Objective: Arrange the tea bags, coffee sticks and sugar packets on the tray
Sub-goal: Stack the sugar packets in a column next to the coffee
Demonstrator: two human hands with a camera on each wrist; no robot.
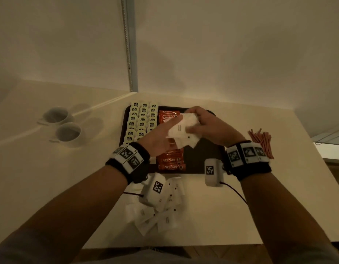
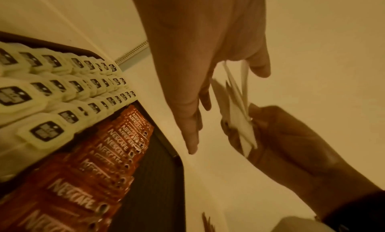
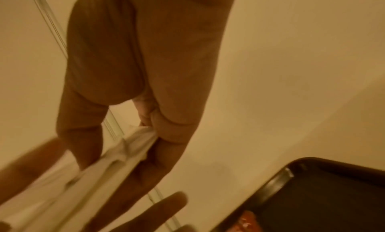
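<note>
Right now both hands meet above the dark tray (image 1: 206, 162), sharing a small bundle of white sugar packets (image 1: 181, 128): the right hand (image 1: 208, 126) has its fingers curled round one end, while the left hand (image 1: 159, 138) lies with straight fingers against the other, thumb on the far side. On the tray, tea bags (image 1: 141, 121) fill the left columns and orange coffee sticks (image 1: 171, 162) run down the middle. More loose packets (image 1: 155, 216) lie scattered on the white table (image 1: 241, 216) near the person, with red stirrers (image 1: 263, 141) heaped to the right and two cups (image 1: 64, 124) on the left.

white sugar packets (image 1: 181, 128), orange coffee sticks (image 1: 171, 164) — dark tray (image 1: 203, 155)
</note>
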